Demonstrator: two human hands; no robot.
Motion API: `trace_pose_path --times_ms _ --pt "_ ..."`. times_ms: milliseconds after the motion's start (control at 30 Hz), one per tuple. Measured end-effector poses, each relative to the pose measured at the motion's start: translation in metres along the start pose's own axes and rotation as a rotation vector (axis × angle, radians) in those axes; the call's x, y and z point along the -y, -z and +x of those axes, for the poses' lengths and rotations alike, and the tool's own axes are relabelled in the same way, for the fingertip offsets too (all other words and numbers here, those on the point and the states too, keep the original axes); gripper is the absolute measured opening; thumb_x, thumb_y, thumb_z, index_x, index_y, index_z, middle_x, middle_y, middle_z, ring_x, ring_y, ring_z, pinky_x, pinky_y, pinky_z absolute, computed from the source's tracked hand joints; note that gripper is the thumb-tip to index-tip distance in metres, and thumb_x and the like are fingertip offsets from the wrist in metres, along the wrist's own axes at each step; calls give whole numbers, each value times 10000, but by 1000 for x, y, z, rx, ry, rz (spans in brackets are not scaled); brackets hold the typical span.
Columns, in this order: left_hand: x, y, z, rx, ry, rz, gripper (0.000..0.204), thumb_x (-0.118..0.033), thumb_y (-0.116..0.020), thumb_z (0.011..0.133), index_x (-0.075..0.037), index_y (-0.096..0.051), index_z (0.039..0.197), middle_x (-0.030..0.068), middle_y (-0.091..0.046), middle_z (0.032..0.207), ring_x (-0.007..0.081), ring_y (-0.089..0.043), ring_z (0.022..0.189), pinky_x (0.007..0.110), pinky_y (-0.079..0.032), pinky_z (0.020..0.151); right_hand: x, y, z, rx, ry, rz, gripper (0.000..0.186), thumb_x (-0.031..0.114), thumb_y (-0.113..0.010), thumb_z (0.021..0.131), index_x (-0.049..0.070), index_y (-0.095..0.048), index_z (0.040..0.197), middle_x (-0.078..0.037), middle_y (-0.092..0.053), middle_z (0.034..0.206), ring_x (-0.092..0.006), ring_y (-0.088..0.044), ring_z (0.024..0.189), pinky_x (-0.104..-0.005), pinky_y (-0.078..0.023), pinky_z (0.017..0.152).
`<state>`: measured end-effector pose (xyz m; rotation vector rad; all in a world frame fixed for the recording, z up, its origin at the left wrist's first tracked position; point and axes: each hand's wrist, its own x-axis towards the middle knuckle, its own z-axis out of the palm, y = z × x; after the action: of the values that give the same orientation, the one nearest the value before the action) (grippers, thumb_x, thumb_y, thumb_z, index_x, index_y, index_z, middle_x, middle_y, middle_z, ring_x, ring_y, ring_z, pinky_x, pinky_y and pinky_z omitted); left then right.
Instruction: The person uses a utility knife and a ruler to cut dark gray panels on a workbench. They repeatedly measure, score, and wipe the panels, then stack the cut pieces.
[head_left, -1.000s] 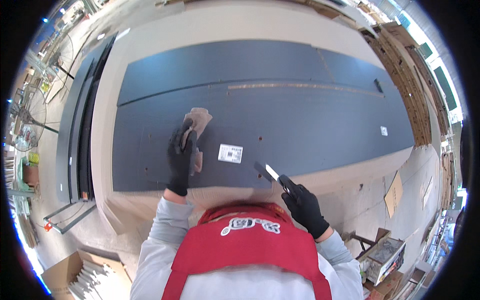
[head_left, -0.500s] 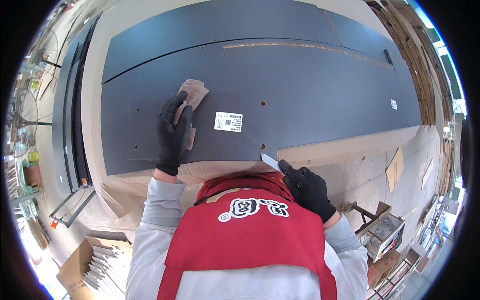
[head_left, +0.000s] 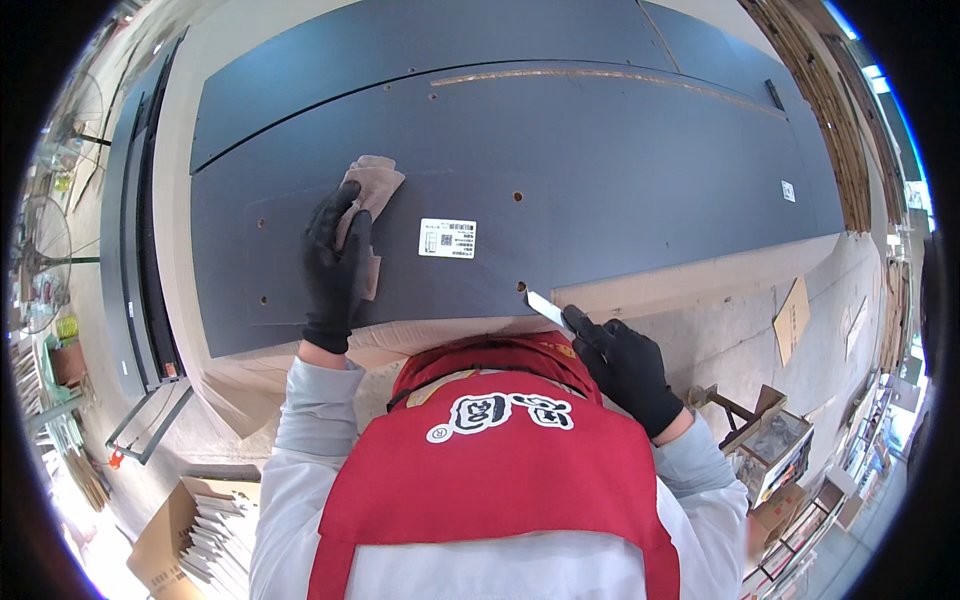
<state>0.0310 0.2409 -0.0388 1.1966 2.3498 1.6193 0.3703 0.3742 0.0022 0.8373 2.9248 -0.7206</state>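
My left hand [head_left: 335, 255], in a black glove, grips a folded pale brown cloth [head_left: 376, 185] resting on a large dark grey-blue panel [head_left: 640, 180], left of a white label [head_left: 447, 237]. In my right hand [head_left: 625, 365], also gloved, is a small pale blade [head_left: 543, 308]; its tip is at the panel's near edge, beside a small hole [head_left: 521, 287]. More small holes and a long pale brown groove mark the panel's surface.
More dark panels [head_left: 135, 230] lie left, beside fans [head_left: 45, 260]. A box of white strips [head_left: 200, 540] sits lower left. Stacked boards [head_left: 840, 140] are at right, with cardboard pieces [head_left: 791, 322] on the floor and a small cart [head_left: 765, 450] below.
The view has shifted, so the panel appears higher in the picture. My right hand has brought the blade up beside the lower hole; my left hand still grips the cloth.
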Motion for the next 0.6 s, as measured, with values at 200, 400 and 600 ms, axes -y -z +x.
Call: trace_pose_path --times_ms 200,400,600 --pt "2 3 -1 -1 5 81 279 -79 -637 886 -20 -640 1159 128 -660 1166 257 -632 1072 338 -477 937 0 5 2 40 21 42 423 242 -597 913 232 -558 1334 -73 -537 690 -246 -579 561 -370 -458 510" --pt "3 2 0 24 3 72 277 -74 -636 885 -30 -639 1158 123 -657 1175 254 -623 1090 339 -472 942 -22 6 52 -129 -23 2 294 258 -614 901 176 -633 1182 -102 -582 722 -298 -616 629 -395 -483 540" --pt "5 5 -3 12 11 71 283 -58 -644 874 -31 -640 1157 126 -657 1175 256 -626 1086 340 -474 950 -16 21 30 169 86 0 292 248 -637 879 177 -639 1162 -89 -615 755 -305 -623 651 -391 -504 575"
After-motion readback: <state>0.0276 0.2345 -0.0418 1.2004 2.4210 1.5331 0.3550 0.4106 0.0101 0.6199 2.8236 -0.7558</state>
